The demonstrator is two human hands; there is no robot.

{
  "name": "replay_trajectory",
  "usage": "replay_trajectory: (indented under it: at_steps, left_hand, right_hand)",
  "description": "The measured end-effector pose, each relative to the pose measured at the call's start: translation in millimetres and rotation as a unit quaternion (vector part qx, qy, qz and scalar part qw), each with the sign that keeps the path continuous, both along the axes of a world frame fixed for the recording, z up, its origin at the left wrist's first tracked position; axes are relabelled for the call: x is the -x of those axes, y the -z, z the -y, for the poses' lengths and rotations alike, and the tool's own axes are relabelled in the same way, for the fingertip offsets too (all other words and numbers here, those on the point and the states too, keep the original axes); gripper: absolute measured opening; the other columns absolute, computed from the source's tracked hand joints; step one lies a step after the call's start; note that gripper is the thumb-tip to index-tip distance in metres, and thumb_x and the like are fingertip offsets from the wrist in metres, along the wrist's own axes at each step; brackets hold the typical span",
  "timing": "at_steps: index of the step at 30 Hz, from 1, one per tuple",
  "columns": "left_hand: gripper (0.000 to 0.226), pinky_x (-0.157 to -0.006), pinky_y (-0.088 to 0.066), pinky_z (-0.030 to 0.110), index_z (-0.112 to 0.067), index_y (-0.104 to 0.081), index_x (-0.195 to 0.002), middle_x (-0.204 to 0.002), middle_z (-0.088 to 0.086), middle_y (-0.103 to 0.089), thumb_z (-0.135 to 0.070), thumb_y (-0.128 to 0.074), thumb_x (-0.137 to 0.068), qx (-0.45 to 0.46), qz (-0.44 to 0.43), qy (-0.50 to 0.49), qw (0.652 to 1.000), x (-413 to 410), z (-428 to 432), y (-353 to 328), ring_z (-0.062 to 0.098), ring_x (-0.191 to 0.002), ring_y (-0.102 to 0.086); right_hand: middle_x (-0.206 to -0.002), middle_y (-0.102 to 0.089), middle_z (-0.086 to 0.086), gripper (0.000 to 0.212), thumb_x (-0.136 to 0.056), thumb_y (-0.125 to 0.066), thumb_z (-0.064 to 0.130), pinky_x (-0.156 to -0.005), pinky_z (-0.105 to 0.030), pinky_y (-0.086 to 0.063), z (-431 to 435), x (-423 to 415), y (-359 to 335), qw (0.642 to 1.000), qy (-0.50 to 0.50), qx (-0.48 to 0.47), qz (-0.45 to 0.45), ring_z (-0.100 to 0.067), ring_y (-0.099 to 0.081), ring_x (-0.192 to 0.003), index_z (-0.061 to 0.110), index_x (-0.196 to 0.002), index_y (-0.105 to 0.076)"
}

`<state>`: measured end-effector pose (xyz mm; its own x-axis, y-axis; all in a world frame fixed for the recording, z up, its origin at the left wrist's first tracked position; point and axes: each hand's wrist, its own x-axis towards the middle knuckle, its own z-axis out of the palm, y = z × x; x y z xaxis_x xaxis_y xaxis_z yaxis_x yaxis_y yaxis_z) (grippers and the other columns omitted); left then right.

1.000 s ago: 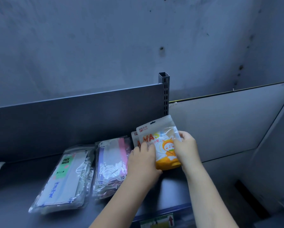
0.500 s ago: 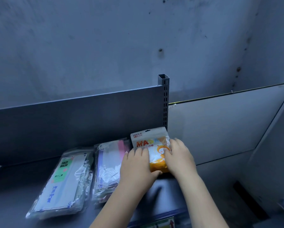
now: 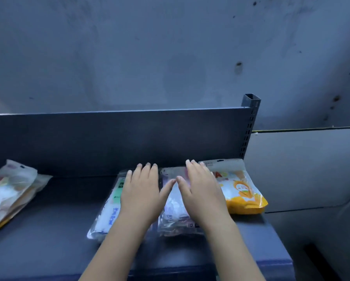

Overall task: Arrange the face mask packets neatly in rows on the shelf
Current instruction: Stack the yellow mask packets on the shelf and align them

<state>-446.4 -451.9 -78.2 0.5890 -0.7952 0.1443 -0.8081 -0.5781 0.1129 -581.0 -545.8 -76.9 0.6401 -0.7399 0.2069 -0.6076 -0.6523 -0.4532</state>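
Both hands have left the orange packet (image 3: pixel 245 191) at 3 o'clock; left hand (image 3: pixel 141 191) and right hand (image 3: pixel 202 189) lie flat, fingers spread, grasping nothing. Press evenly to square the clear packets (image 3: pixel 174 207).

Three plastic face mask packets side by side at the 5 o'clock end of one dark grey metal shelf (image 3: pixel 48 240): one clear packet with a green label (image 3: pixel 109 216), one clear packet with pink and purple masks (image 3: pixel 175 211), one orange-bottomed packet with a cartoon figure (image 3: pixel 243 191). At 9 o'clock, well apart, one loose pile of pale packets (image 3: pixel 10 189), at least two, exact number unclear. One slotted grey upright post (image 3: pixel 250 126). Two bare hands: left hand (image 3: pixel 140 191), right hand (image 3: pixel 202 189).
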Motion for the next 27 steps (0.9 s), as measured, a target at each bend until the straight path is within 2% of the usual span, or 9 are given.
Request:
replay_trajectory:
  at_steps: [2, 5, 9, 20, 27]
  left_hand:
    - [0.109, -0.132, -0.01, 0.044, -0.018, -0.021, -0.167, -0.175, -0.002, -0.023, -0.081, 0.008, -0.083, -0.011, 0.002, -0.015, 1.0, -19.8, -18.1, 1.4, 0.022, -0.163, -0.012]
    - [0.113, -0.132, -0.008, 0.044, -0.019, -0.019, -0.167, -0.176, -0.002, -0.02, -0.08, 0.013, -0.079, -0.015, -0.011, -0.024, 1.0, -37.7, -36.7, 1.8, 0.022, -0.163, -0.009]
    - [0.09, -0.132, -0.004, 0.044, -0.019, -0.014, -0.168, -0.177, -0.002, -0.014, -0.076, -0.013, -0.099, -0.012, -0.031, -0.022, 0.999, -56.5, -49.8, 0.5, 0.022, -0.164, -0.003]
    - [0.093, -0.132, -0.004, 0.045, -0.019, -0.015, -0.168, -0.176, -0.002, -0.016, -0.079, -0.022, -0.098, -0.011, -0.02, -0.05, 0.999, -99.5, -79.1, -10.1, 0.022, -0.164, -0.004]
    - [0.092, -0.132, -0.003, 0.046, -0.02, -0.017, -0.168, -0.176, -0.002, -0.017, -0.079, -0.024, -0.097, 0.012, -0.017, -0.049, 0.999, -156.8, -129.8, -13.1, 0.022, -0.164, -0.005]
  right_hand:
    - [-0.173, -0.02, 0.007, 0.067, -0.108, -0.028, 0.055, -0.13, -0.039, -0.013, -19.5, -16.2, 1.7, 1.0, -0.002, -0.004, -0.01, -0.015, -0.007, -0.161, 0.023, -0.166, -0.019]
    - [-0.174, -0.017, 0.01, 0.066, -0.108, -0.025, 0.055, -0.131, -0.037, -0.009, -43.1, -31.3, 2.5, 1.0, 0.012, -0.017, -0.002, -0.012, -0.005, -0.161, 0.026, -0.166, -0.017]
    - [-0.174, -0.015, 0.012, 0.062, -0.109, -0.02, 0.051, -0.13, -0.036, -0.001, -64.5, -46.3, 3.8, 1.0, 0.01, -0.022, -0.013, -0.011, -0.003, -0.161, 0.027, -0.166, -0.016]
    - [-0.174, -0.017, 0.007, 0.069, -0.107, -0.02, 0.058, -0.131, -0.039, -0.007, -76.0, -99.2, 2.9, 0.999, -0.01, -0.035, -0.01, -0.014, -0.005, -0.162, 0.022, -0.166, -0.018]
    - [-0.173, -0.022, 0.005, 0.068, -0.107, -0.025, 0.057, -0.131, -0.039, -0.011, -125.1, -154.8, 7.4, 0.999, -0.02, -0.034, -0.005, -0.015, -0.007, -0.162, 0.021, -0.165, -0.023]
